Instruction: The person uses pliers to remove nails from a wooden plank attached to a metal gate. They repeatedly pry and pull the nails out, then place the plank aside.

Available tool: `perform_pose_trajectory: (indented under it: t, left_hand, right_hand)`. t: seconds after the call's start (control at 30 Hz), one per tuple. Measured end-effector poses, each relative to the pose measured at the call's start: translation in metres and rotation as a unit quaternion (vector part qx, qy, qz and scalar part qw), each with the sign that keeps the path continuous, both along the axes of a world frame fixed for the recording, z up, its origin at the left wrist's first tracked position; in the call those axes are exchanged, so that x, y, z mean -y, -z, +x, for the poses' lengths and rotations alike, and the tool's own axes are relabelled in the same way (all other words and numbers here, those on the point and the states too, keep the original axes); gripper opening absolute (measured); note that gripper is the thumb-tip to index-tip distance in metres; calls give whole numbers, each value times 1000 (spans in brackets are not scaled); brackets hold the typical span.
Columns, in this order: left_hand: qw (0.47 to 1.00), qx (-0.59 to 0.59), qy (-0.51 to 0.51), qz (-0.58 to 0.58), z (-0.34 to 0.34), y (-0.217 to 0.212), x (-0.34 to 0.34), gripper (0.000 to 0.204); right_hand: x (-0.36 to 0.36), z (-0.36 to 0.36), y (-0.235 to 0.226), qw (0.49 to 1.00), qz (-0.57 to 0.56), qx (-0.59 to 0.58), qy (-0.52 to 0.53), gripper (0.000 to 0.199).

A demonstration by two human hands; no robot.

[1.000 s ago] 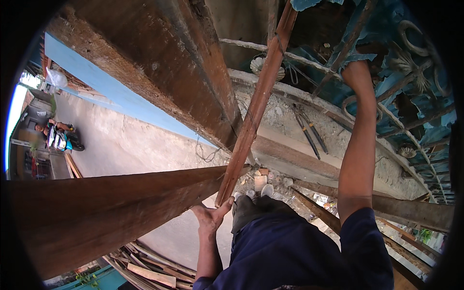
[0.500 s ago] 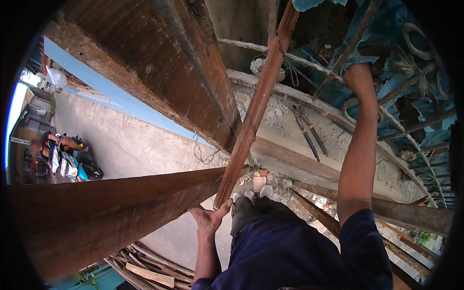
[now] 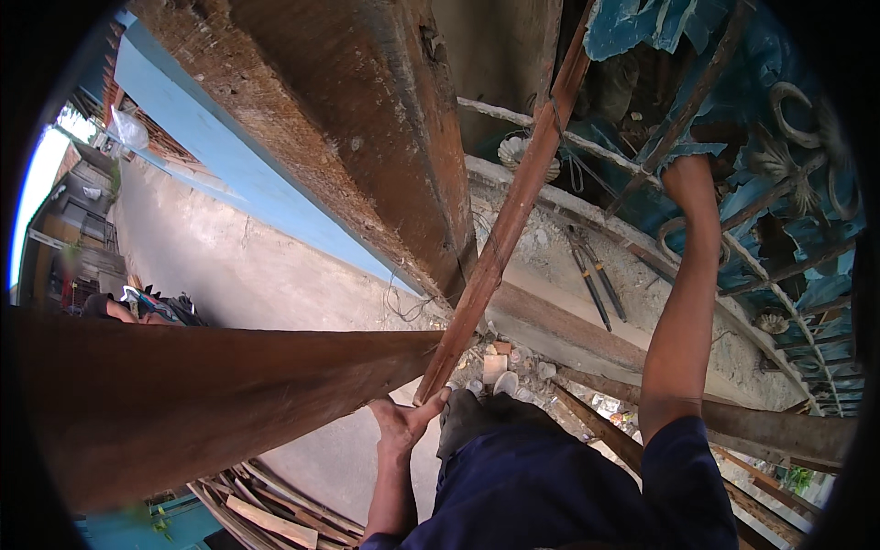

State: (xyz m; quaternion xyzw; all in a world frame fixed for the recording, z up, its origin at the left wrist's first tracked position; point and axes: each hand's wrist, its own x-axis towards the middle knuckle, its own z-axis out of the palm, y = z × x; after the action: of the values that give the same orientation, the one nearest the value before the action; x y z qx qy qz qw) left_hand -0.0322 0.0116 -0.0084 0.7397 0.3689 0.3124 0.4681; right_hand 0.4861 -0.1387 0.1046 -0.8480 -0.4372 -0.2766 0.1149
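I look down from high up over my dark blue trousers (image 3: 541, 486). My left hand (image 3: 401, 427) is closed round the lower end of a slanted reddish wooden pole (image 3: 509, 220), thumb against it, right where a broad brown beam (image 3: 211, 394) ends. My right hand (image 3: 689, 180) is stretched up and grips a bar of the blue ornamental metal grille (image 3: 779, 156). The pole runs up past a second thick, worn beam (image 3: 367, 119) and is tied with thin wire near its top.
Long-handled cutters (image 3: 598, 284) lie on a concrete ledge (image 3: 550, 247) below the grille. Rough poles (image 3: 733, 422) cross at right. Loose planks (image 3: 266, 513) are piled far below, beside rubble at my feet. A motorbike with a rider (image 3: 147, 307) is on the street below.
Both hands keep their grips. The motorbike down on the street has moved along to the right, and the view has shifted slightly.
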Motion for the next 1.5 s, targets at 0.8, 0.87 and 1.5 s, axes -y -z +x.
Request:
perform_pose_trajectory:
  t: [0.8,0.87,1.5]
  left_hand:
    - [999,15,-25,16,6,-1,2,120]
    - [998,25,-17,49,2,10,-2,121]
    - [998,15,-50,-37,12,-14,8,120]
  right_hand:
    - [-15,-42,-22,983,63,-132,109,21]
    - [-15,-47,-26,983,83,-128,100,19]
    - [-13,-39,-20,980,127,-138,66,21]
